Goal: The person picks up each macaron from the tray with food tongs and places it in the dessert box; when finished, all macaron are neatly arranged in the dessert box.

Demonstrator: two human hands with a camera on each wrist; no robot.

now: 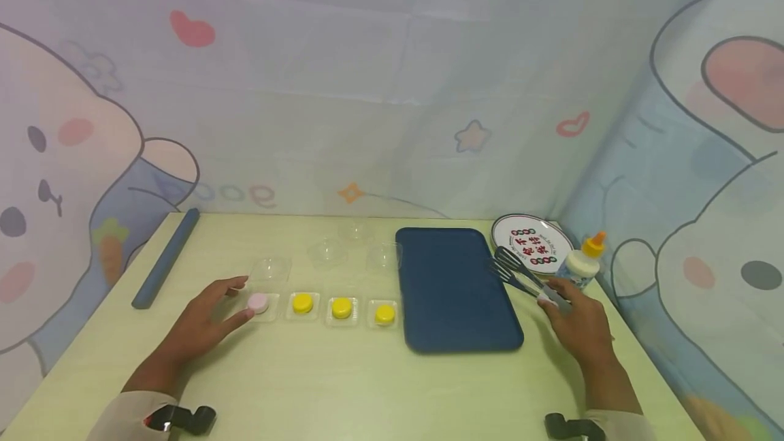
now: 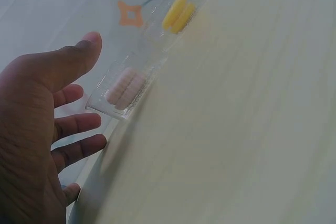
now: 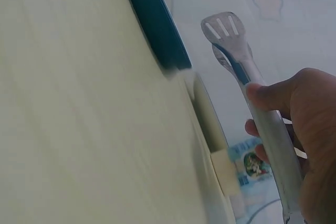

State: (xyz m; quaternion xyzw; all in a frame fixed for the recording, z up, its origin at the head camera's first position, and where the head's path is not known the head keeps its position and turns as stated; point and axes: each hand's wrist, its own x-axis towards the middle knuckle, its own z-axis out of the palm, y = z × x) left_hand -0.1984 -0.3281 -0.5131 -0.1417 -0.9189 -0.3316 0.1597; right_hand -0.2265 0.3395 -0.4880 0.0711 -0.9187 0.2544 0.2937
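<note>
A printed cloth (image 1: pixel 343 114) is hung beyond the far edge of a pale desk (image 1: pixel 343 386). The right half of the desk is largely taken up by a dark blue tray (image 1: pixel 459 305), its long sides run from far edge toward near. A blue-grey bar (image 1: pixel 165 260) is laid along the left edge, reaching almost to the far left corner. Near the far right corner is set a white plate (image 1: pixel 531 243) with red lettering, partly overlapped in the head view by slotted tongs (image 3: pixel 270 129). The tongs are gripped by the right hand (image 1: pixel 578 318), thumb on one side and fingers on the other, presumably so that the slightly parted jaws can be worked by squeezing. The left hand (image 1: pixel 205 315) is poised just beside the leftmost clear box (image 1: pixel 273 306), thumb and fingers spread wide and nothing grasped; whether the box is touched cannot be told. A bottle (image 1: pixel 582 264) with an orange tip is stood by the right edge. Four clear covers (image 1: pixel 329 250) are placed behind the boxes, perhaps to leave the contents exposed. The boxes, four in number, are spaced in a row left of the tray, likely for separate access; a pink macaron (image 1: pixel 258 303) is held in the leftmost, yellow macarons (image 1: pixel 341 307) in the others.
</note>
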